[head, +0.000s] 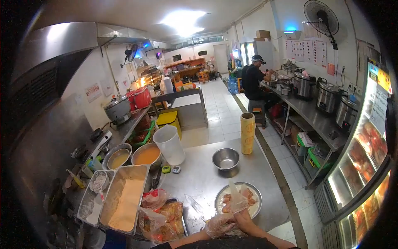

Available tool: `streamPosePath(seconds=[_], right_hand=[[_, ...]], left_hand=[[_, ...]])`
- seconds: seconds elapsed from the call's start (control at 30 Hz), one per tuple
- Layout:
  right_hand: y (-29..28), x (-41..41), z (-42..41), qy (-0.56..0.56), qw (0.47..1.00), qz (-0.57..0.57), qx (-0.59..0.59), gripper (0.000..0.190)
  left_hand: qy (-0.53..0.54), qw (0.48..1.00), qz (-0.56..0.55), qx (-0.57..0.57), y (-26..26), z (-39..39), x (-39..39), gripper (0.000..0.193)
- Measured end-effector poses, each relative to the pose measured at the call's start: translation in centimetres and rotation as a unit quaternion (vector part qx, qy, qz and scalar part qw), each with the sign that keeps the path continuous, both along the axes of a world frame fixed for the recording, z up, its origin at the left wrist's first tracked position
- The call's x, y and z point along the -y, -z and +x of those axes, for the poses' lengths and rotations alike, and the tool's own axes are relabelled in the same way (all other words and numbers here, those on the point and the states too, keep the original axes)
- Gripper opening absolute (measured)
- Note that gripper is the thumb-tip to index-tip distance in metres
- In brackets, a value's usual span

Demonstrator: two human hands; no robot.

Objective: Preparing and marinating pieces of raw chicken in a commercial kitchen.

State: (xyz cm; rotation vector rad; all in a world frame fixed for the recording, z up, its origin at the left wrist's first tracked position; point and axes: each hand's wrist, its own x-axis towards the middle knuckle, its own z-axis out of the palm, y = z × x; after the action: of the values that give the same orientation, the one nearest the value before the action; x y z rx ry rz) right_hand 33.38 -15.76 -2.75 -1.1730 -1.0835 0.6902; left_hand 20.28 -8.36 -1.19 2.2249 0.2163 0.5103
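Observation:
My left hand [219,224], in a clear plastic glove, is at the near edge of the steel table [199,155], touching my right hand [243,218] at its wrist side. A translucent plastic glove [238,196] hangs loosely over my right hand's fingers, above a round metal bowl [260,204]. Raw meat pieces [226,199] lie in whitish liquid in that bowl. The fingers of both hands are partly hidden. Left of my hands, plastic bags of marinated meat [171,218] lie on a tray. An upright metal bowl [226,158] stands beyond the meat bowl.
A deep tray of breading flour [127,199] stands at left, near bowls of orange liquid [147,155] and yellowish liquid [118,158]. A plastic jug [169,144], timers [176,169] and a plastic wrap roll [247,133] stand farther back. A person [253,77] sits at the right counter.

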Motion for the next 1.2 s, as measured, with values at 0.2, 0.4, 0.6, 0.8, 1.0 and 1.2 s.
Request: streamPosePath(seconds=[0.2, 0.4, 0.6, 0.8, 1.0, 1.2], right_hand=[[0.0, -0.1, 0.3, 0.069, 0.987, -0.01, -0.144, 0.033], [1.4, -0.9, 0.3, 0.059, 0.98, 0.028, -0.189, 0.035], [2.1, -0.9, -0.4, 0.062, 0.994, 0.023, -0.083, 0.037], [1.5, -1.0, -0.7, 0.063, 0.998, 0.017, 0.025, 0.039], [2.8, -1.3, -0.8, 0.066, 0.989, 0.012, 0.135, 0.041], [3.8, -0.9, -0.7, 0.066, 0.968, 0.006, 0.243, 0.043]], left_hand=[[0.205, 0.97, 0.079, 0.101, 1.8, 0.8, -0.9, 0.025], [-0.042, 0.997, -0.061, 0.012, -1.0, 0.4, 0.9, 0.027], [-0.06, 0.998, 0.021, -0.024, -0.6, 0.5, 0.3, 0.032], [-0.123, 0.99, -0.072, 0.015, -0.8, 0.7, 0.9, 0.023], [-0.153, 0.987, 0.009, 0.045, -1.4, 0.6, 0.9, 0.015], [-0.077, 0.993, 0.031, 0.086, -3.1, 0.6, 1.1, 0.015]])
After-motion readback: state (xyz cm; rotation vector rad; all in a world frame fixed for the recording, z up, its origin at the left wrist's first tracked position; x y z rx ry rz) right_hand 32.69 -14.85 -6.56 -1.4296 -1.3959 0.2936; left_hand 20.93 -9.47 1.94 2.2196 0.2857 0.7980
